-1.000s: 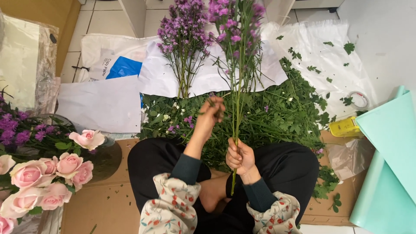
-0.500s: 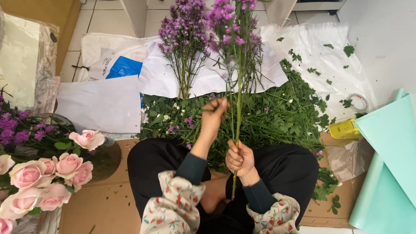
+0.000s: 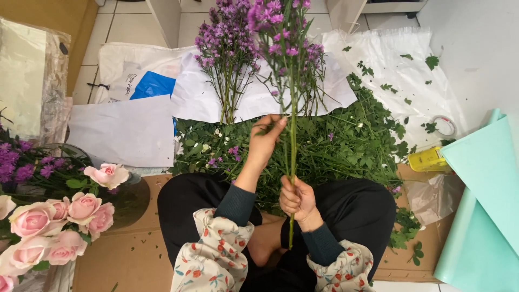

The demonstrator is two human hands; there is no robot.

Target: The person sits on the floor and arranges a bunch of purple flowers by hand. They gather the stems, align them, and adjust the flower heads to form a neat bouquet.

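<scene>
My right hand (image 3: 297, 198) is closed around the green stem of a tall purple flower sprig (image 3: 285, 32), held upright over my lap. My left hand (image 3: 265, 139) reaches higher up the same stem, fingers pinching at small leaves on its side. A second bunch of purple flowers (image 3: 227, 48) lies on white paper (image 3: 197, 97) further out. A thick heap of stripped green leaves and stems (image 3: 346, 140) covers the floor in front of my crossed legs.
Pink roses (image 3: 59, 216) and more purple blooms (image 3: 16, 162) stand at the left. Teal wrapping paper sheets (image 3: 481, 216) lie at the right beside a yellow tool (image 3: 428, 160) and a tape roll (image 3: 443, 125). A white plastic sheet (image 3: 389, 65) lies at the far right.
My left hand has slid a little to the right along the stem, closer to the held sprig. My right hand keeps its hold.
</scene>
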